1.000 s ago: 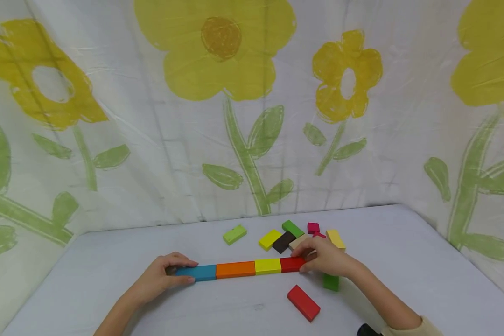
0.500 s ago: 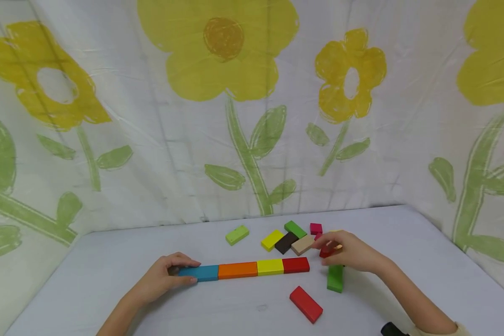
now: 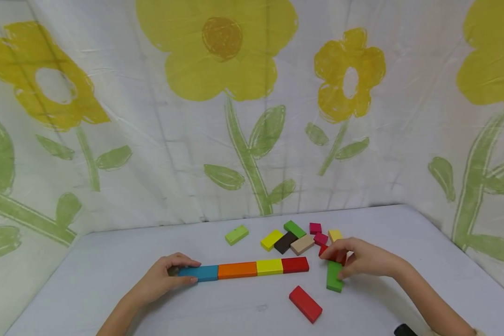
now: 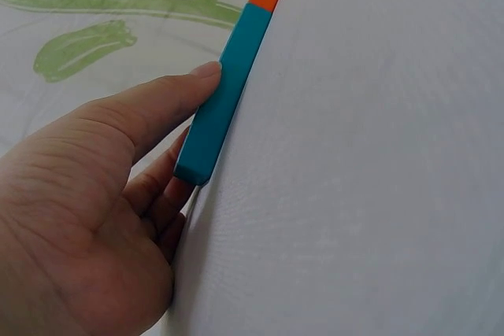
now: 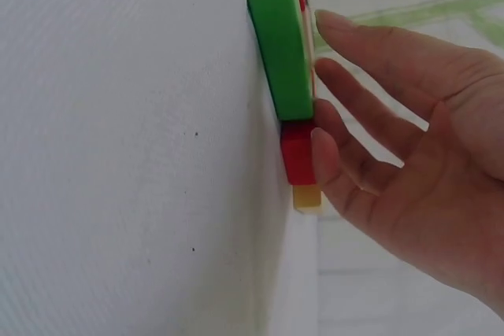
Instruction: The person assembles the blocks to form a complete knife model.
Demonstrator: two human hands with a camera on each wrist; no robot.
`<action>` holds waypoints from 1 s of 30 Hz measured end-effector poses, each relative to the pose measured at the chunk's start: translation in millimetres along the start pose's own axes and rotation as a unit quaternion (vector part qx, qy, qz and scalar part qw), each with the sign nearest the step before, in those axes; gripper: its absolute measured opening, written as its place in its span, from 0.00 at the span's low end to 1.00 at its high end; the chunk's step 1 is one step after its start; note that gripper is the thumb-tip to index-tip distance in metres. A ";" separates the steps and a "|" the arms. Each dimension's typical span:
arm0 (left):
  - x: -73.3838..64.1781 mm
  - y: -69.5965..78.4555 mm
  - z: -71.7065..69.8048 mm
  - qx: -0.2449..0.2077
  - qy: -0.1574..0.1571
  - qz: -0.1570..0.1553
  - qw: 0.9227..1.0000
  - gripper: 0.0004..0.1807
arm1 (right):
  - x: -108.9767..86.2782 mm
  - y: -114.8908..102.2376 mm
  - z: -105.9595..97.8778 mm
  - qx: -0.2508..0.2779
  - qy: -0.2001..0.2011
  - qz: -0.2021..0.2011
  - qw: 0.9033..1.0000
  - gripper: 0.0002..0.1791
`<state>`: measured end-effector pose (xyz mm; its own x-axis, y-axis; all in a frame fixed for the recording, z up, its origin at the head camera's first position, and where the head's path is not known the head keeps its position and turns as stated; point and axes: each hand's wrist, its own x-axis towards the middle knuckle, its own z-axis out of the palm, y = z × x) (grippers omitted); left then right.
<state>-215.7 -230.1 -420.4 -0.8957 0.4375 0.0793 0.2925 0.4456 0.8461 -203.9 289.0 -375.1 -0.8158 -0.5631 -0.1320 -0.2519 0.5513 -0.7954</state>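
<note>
A straight row lies on the table: a blue block (image 3: 201, 273), an orange block (image 3: 237, 270), a yellow block (image 3: 269, 267) and a red block (image 3: 295, 264), end to end. At its left end my left hand (image 3: 161, 277) pinches the blue block between thumb and fingers; the left wrist view shows the thumb (image 4: 206, 70) along its side. My right hand (image 3: 363, 258) hovers at a green block (image 3: 334, 276) and another red block (image 3: 324, 250) behind it, partly hidden. Its fingers are loosely bent around the green block, without a visible grip on it.
Behind the row lie a light green block (image 3: 237, 234), a yellow block (image 3: 271, 239), a dark brown block (image 3: 284, 242), a tan block (image 3: 302, 244) and small crimson blocks (image 3: 315, 228). A separate red block (image 3: 305, 304) lies in front. A flowered curtain (image 3: 172, 140) hangs behind the table.
My right hand has left the row's red end block and moved right to the green block. My left hand stays at the blue block.
</note>
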 end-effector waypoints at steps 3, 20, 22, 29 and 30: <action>-0.6 0.2 -0.3 0.004 0.002 -0.002 1.000 0.17 | 1.4 1.1 1.7 -0.003 -0.017 -0.005 1.000 0.23; -0.2 -2.2 0.4 0.000 -0.002 -0.003 1.000 0.16 | -0.5 9.3 1.5 0.001 -0.030 -0.024 0.999 0.19; -0.4 -2.1 0.6 0.003 -0.001 -0.004 1.000 0.16 | 0.0 9.7 1.5 0.003 -0.027 -0.023 0.999 0.18; -0.4 -0.1 0.4 0.009 0.004 -0.007 1.000 0.16 | 1.7 9.2 3.6 -0.003 -0.004 -0.024 1.000 0.17; -0.5 0.3 0.3 0.009 0.004 -0.007 1.000 0.16 | 1.8 9.1 3.9 -0.005 0.001 -0.024 1.000 0.16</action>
<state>-215.2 -229.9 -420.4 -0.9026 0.4244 0.0722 0.2860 0.4659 0.8373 -205.6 290.6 -384.9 -0.8035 -0.5881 -0.0926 -0.2966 0.5303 -0.7943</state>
